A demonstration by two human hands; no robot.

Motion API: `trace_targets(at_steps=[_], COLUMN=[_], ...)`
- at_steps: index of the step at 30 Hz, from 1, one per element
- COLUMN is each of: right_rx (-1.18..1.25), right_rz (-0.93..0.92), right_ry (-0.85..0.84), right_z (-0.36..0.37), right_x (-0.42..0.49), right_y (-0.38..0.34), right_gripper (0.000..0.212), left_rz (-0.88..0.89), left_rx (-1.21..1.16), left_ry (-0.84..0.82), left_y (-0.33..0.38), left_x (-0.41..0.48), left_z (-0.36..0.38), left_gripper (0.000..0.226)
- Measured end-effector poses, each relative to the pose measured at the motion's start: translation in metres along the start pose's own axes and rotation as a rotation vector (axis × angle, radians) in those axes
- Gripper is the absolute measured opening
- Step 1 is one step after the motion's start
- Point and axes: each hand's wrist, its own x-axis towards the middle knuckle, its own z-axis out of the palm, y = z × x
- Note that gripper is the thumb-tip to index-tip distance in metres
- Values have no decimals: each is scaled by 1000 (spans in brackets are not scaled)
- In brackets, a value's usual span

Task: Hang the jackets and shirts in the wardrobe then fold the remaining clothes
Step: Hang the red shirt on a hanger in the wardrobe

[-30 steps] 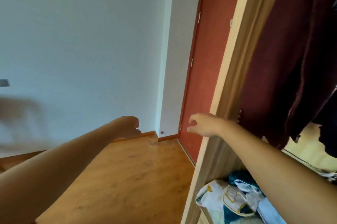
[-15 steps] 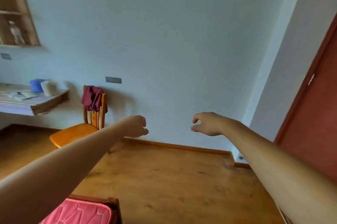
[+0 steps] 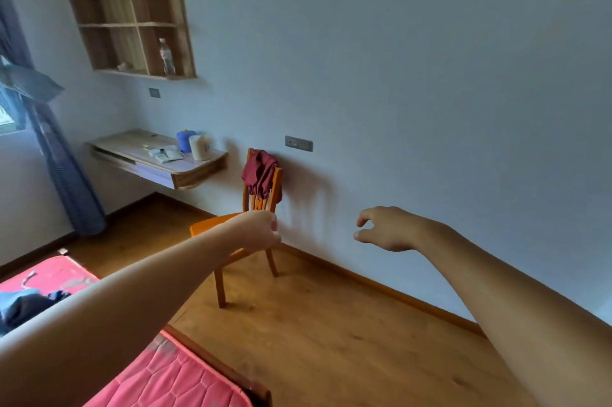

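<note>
A dark red garment (image 3: 260, 173) hangs over the back of an orange wooden chair (image 3: 261, 204) by the far wall. Blue and dark clothes (image 3: 23, 304) lie on the pink bed (image 3: 185, 377) at the lower left, partly hidden behind my left forearm. My left hand (image 3: 261, 229) is stretched out in front of the chair seat, curled into a loose fist with nothing in it. My right hand (image 3: 385, 229) reaches forward at the same height, fingers bent and apart, empty. The wardrobe is out of view.
A wall-mounted desk (image 3: 139, 149) holds a blue pot, a white cup and small items. A wooden wall shelf (image 3: 132, 22) above it has a bottle. Blue curtain (image 3: 63, 174) at the left window. Wooden floor (image 3: 331, 340) lies between bed and wall.
The view has swung left from the wardrobe and red door to the desk, chair and bed. Both arms stay outstretched and empty.
</note>
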Motion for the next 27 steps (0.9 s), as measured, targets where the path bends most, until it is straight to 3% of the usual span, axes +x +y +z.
trace_targets(at_steps=[14,27], right_rx=[-71,-150], right_rz=[-265,-454], right_ry=[-80,-144], right_z=[-83,-88], right_x=[232,462], right_y=[63,6], right_gripper=[44,46], left_rz=[-314,-453], left_rx=[-71,-106], left_ry=[105,122], left_y=[23,-80], left_x=[169,334], left_z=[-33,-53], left_gripper=[39,41])
